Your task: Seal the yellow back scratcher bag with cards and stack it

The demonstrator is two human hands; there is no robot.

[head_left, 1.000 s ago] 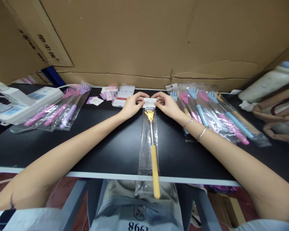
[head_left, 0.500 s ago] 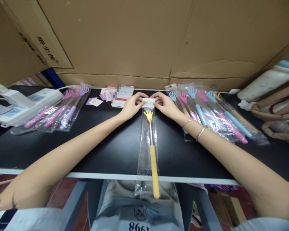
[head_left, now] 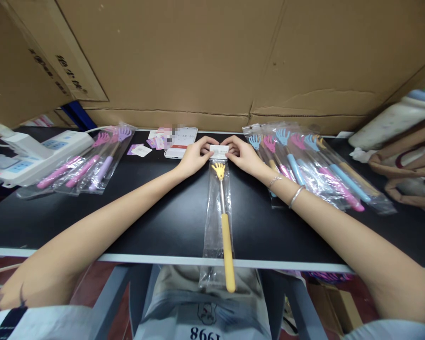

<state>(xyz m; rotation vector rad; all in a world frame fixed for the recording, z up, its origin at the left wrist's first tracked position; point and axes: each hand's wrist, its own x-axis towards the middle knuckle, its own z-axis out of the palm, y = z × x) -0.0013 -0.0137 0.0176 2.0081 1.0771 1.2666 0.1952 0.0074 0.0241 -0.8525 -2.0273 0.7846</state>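
A small white card (head_left: 219, 151) is pinched at its left side by my left hand (head_left: 197, 155) and at its right side by my right hand (head_left: 242, 154). It lies at the top end of a clear plastic bag (head_left: 212, 226). Inside the bag is a back scratcher (head_left: 226, 245) with a yellow hand-shaped head, a metal shaft and a yellow handle. The handle's lower end sticks out past the table's front edge. Whether the card is fixed to the bag I cannot tell.
Bagged back scratchers (head_left: 304, 165) lie fanned out on the right, and several more (head_left: 92, 163) on the left beside a white power strip (head_left: 31, 158). A phone (head_left: 184, 141) and small printed cards (head_left: 140, 150) are behind my left hand. A bottle (head_left: 389, 120) stands at the far right.
Hardly anything differs. Both hands stay at the card, whose face is slightly more visible now. The bagged yellow back scratcher has kept its place.
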